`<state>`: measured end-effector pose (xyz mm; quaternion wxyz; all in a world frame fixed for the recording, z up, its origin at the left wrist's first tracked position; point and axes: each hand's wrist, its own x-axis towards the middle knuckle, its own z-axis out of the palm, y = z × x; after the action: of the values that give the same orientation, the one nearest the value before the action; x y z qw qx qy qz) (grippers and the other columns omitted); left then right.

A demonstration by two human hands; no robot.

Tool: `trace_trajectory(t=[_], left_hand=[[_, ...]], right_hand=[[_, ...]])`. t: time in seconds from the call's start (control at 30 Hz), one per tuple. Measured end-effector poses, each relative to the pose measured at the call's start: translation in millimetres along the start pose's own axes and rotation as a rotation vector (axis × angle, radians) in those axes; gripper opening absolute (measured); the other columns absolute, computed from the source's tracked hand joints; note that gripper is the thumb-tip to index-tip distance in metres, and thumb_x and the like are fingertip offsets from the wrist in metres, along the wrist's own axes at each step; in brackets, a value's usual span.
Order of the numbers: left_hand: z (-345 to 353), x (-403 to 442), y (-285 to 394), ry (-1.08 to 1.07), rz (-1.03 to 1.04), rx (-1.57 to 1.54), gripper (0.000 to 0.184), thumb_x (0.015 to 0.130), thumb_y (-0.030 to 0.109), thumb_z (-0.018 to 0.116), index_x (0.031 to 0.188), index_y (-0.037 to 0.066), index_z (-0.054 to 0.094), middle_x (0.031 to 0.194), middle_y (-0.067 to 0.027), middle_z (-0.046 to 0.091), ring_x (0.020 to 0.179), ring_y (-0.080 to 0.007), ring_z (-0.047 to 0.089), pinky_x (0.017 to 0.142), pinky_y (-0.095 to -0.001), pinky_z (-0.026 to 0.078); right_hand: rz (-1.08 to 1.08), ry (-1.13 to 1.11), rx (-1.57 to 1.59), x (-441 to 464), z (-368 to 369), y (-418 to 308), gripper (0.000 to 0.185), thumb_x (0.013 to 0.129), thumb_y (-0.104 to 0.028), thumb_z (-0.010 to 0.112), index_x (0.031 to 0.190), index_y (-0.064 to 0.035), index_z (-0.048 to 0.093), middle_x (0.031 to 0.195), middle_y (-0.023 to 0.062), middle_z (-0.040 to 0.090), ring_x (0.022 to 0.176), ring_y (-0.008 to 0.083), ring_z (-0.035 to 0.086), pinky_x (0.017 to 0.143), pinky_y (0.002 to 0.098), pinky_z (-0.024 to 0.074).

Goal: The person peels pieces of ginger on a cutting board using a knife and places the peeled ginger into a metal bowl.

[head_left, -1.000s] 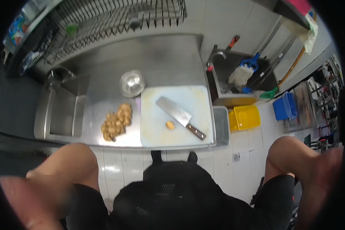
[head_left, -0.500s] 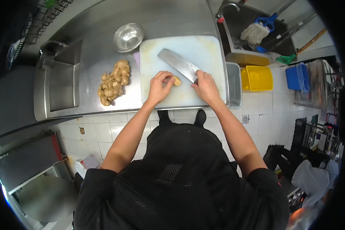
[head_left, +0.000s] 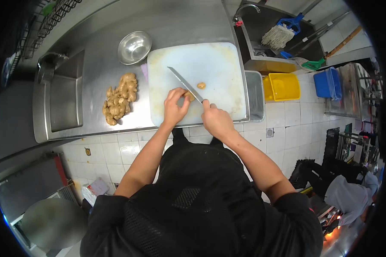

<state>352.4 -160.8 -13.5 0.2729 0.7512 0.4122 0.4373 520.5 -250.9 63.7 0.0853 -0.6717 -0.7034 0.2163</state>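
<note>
My right hand (head_left: 216,119) grips the handle of a cleaver-like kitchen knife (head_left: 183,82), its blade turned on edge and pointing up and left over the white cutting board (head_left: 218,58). On the board, my left hand (head_left: 176,105) pinches a small piece of ginger (head_left: 189,96) against the blade's near side, partly hidden by the fingers. A separate cut piece of ginger (head_left: 201,85) lies just right of the blade. A large knobbly heap of ginger (head_left: 121,99) rests on the steel counter, left of the board.
A metal bowl (head_left: 134,47) stands behind the board's left corner. A sink (head_left: 66,96) is set into the counter at far left. Right of the counter are a grey bin (head_left: 255,96), a yellow bin (head_left: 283,87) and a blue bin (head_left: 328,83). Another person (head_left: 347,195) is at lower right.
The knife has gone from lying flat to standing on edge at the ginger. A cut piece now lies apart on its right. The view has shifted slightly.
</note>
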Motion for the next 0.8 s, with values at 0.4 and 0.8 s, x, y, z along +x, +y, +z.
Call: trace_trajectory(t=[0.4,0.8], left_hand=[[-5,-1,1,-0.006,-0.153,-0.051,0.024,0.078,0.001,0.076,0.101,0.0,0.073,0.098,-0.0128,0.072,0.085,-0.0264,0.071,0.078,-0.0345,0.057],[-5,1,4,-0.035,-0.203,-0.07,0.024,0.077,0.002,0.077,0.101,0.0,0.072,0.097,-0.0111,0.072,0.084,-0.0226,0.07,0.078,-0.0324,0.056]], right_hand=[[0.035,-0.128,-0.112,-53,-19,-23,0.043,0.089,-0.006,0.06,0.127,0.0105,0.047,0.089,0.022,0.067,0.069,0.0332,0.074,0.057,0.0412,0.0607],[0.029,-0.066,-0.073,-26,-9,-21,0.038,0.092,-0.007,0.056,0.126,0.0085,0.047,0.087,0.0227,0.068,0.068,0.035,0.074,0.057,0.0433,0.0602]])
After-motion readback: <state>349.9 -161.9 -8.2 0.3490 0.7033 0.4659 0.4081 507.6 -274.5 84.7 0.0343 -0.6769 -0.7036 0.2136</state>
